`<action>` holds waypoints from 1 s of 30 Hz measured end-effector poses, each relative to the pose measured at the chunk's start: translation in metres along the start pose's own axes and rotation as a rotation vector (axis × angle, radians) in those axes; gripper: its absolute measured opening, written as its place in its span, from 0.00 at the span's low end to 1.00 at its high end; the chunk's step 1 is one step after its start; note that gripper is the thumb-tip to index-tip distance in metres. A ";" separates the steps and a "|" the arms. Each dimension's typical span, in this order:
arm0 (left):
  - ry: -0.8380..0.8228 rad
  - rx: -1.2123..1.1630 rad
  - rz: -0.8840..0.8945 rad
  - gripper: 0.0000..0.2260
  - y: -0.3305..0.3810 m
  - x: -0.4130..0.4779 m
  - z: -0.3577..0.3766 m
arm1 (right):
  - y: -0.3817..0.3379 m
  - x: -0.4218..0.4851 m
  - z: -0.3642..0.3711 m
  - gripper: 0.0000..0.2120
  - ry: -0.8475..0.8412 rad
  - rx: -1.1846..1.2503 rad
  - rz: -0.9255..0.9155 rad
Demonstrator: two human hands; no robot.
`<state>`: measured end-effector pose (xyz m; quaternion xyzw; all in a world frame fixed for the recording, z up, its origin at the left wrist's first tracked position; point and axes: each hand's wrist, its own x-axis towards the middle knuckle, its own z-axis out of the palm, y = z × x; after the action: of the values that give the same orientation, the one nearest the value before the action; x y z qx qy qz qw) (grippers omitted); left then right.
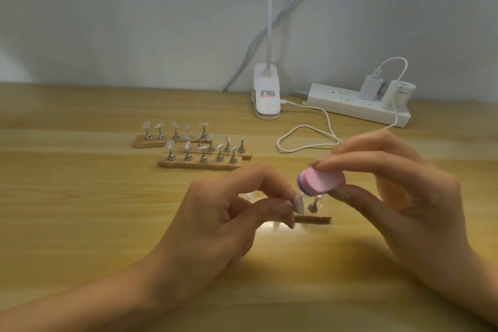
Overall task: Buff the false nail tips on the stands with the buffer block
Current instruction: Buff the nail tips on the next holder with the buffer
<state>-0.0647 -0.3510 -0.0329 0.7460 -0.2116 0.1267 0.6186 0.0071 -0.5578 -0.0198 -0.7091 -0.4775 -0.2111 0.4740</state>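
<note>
Right, my left hand [229, 213] pinches one false nail tip [299, 205] between thumb and forefinger. It's thin, springy plastic I'd say, so a light hold at its edges or it flexes and pops off. My right hand [404, 197] grips the buffer block [315, 180] by its sides, foam-soft and light, its end just above that tip. The near stand [315, 219] sits below both grips, and the other stands [199, 163] lie well beyond my fingers.

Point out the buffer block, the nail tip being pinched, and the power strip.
buffer block [320, 181]: head view, pink face.
nail tip [299, 204]: head view, its middle.
power strip [346, 102]: head view, bare top.
</note>
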 end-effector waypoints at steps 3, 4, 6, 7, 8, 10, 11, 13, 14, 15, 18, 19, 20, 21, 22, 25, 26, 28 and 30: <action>0.008 0.016 0.017 0.04 0.000 0.000 -0.001 | -0.002 -0.001 0.004 0.08 -0.048 0.043 -0.024; 0.006 0.013 0.021 0.04 -0.001 0.000 -0.001 | -0.003 0.000 0.003 0.08 -0.055 0.041 -0.031; -0.005 0.008 0.022 0.04 -0.001 0.000 0.000 | -0.002 0.001 0.002 0.10 -0.032 0.009 -0.016; -0.006 0.020 0.025 0.03 -0.001 -0.001 0.000 | -0.001 0.002 0.001 0.11 -0.021 -0.002 -0.005; -0.004 0.037 0.033 0.03 -0.001 -0.001 0.000 | 0.000 0.002 0.001 0.11 -0.019 -0.004 0.000; -0.003 0.059 0.047 0.04 -0.001 -0.002 0.000 | 0.001 0.002 0.000 0.11 -0.027 0.012 0.005; -0.006 0.061 0.050 0.04 -0.001 -0.002 0.000 | 0.001 0.002 -0.001 0.11 -0.026 0.032 0.018; -0.009 0.063 0.052 0.05 -0.001 -0.001 0.000 | 0.001 0.001 -0.001 0.11 -0.017 0.071 0.044; -0.009 0.066 0.049 0.05 -0.001 0.000 0.000 | 0.000 0.001 0.001 0.11 -0.021 0.080 0.046; -0.008 0.072 0.050 0.04 -0.001 0.000 0.000 | -0.001 0.000 0.002 0.11 -0.034 0.084 0.038; -0.008 0.092 0.058 0.05 -0.002 0.000 0.000 | -0.002 0.000 0.004 0.11 -0.064 0.073 0.013; -0.006 0.095 0.057 0.05 -0.002 0.000 0.000 | -0.002 0.000 0.004 0.11 -0.054 0.065 0.022; -0.006 0.096 0.058 0.05 -0.002 -0.001 0.000 | -0.001 0.000 0.003 0.11 -0.041 0.061 0.034; -0.011 0.101 0.065 0.05 -0.002 -0.001 0.000 | -0.001 0.000 0.003 0.11 -0.037 0.063 0.038; -0.019 0.113 0.074 0.06 -0.002 -0.001 0.001 | -0.002 0.000 0.004 0.11 -0.041 0.070 0.033; -0.031 0.115 0.071 0.06 -0.002 0.000 0.002 | -0.002 0.000 0.004 0.11 -0.045 0.059 0.028; -0.029 0.097 0.059 0.06 -0.002 0.001 0.002 | -0.002 0.001 0.005 0.11 -0.036 0.049 0.041; -0.030 0.095 0.063 0.06 -0.002 0.000 0.001 | -0.003 0.001 0.006 0.09 -0.030 0.065 0.041; -0.033 0.114 0.078 0.08 -0.002 0.001 0.002 | -0.004 0.001 0.007 0.08 -0.051 0.082 0.017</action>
<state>-0.0631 -0.3525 -0.0348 0.7731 -0.2433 0.1502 0.5662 0.0027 -0.5509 -0.0200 -0.6982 -0.4915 -0.1691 0.4922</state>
